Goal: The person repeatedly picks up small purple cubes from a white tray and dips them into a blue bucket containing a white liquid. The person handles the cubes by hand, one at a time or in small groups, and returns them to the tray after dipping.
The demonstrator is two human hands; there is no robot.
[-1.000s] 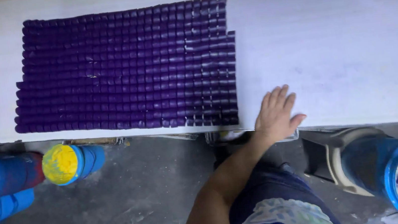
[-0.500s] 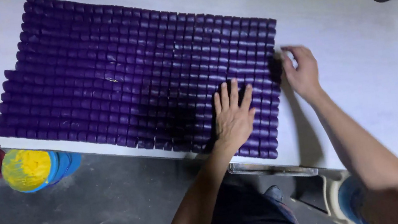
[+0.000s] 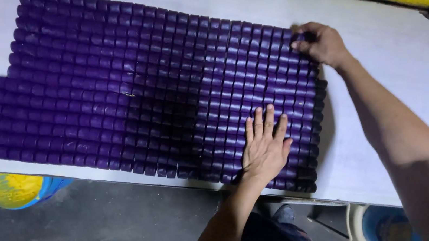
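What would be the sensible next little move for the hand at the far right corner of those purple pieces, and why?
Probably press that piece down into line. The right hand pinches a purple piece at the far right corner of the purple block, where the right edge looks uneven. The left hand lies flat on the near rows, bracing them on the white table, so a gentle push should not scatter its neighbours.

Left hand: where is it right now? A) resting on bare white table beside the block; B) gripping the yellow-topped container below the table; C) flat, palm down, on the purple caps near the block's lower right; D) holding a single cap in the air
C: the left hand lies spread, palm down, on the purple caps, while the right hand is at the block's upper right corner.
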